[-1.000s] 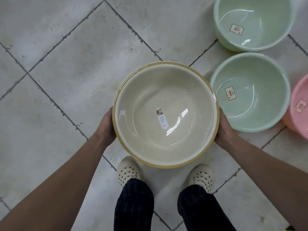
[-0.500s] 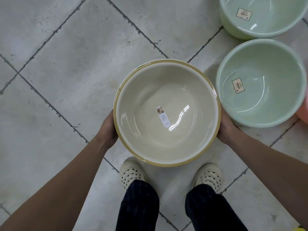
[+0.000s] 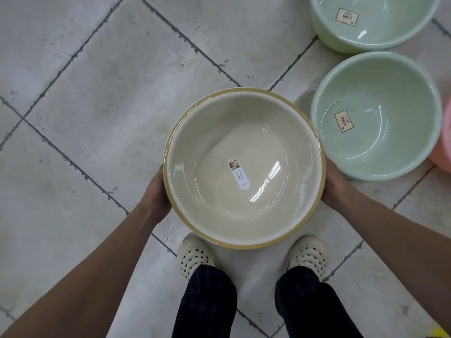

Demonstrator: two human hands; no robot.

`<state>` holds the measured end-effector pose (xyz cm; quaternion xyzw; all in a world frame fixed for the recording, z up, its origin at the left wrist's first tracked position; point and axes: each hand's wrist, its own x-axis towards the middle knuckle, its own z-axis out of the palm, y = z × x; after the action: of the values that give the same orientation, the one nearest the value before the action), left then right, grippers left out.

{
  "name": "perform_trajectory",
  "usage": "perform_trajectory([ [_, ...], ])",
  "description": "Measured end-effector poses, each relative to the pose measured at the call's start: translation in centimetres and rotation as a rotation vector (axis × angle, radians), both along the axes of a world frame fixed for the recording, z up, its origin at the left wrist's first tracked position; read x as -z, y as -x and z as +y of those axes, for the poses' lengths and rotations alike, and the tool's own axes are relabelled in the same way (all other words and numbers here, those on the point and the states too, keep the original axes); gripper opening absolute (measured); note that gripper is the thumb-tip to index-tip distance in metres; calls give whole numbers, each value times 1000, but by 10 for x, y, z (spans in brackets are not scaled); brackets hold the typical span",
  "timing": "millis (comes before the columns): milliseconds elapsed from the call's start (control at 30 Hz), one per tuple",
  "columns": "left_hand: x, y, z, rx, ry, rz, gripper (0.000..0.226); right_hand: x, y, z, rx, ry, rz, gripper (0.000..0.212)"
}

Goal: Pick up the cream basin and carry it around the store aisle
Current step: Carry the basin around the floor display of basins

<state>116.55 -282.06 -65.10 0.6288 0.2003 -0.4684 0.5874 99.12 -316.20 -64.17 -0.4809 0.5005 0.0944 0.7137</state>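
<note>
The cream basin (image 3: 210, 142), round with a tan rim and a white label stuck to its bottom, hangs in the air in front of me, above my feet. My left hand (image 3: 156, 191) grips its left side under the rim, with the fingers hidden beneath the basin. On the opposite side my right hand (image 3: 334, 189) grips the right wall the same way. The basin is held level and is empty.
Two pale green basins (image 3: 380, 152) (image 3: 346, 37) stand on the grey tiled floor (image 3: 97, 106) at the right. A pink basin (image 3: 443, 152) shows at the right edge. My two feet in cream clogs stand below the held basin.
The view has shifted slightly, so the green basins sit lower and more to the left, and the pink one shows again. Both hands keep the same hold.
</note>
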Motion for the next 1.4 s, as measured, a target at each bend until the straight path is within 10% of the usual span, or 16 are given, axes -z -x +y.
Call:
perform_trajectory([
  [433, -198, -43, -113, 148, 20, -71, 53, -176, 21, -52, 210, 3, 54, 41],
  [833, -327, -20, -275, 254, 126, -147, 32, -307, 72, -179, 395, 47, -11, 60],
  [1400, -259, -14, -432, 525, 93, 16, 39, -250, 134, -258, 629, -27, 41, 32],
])
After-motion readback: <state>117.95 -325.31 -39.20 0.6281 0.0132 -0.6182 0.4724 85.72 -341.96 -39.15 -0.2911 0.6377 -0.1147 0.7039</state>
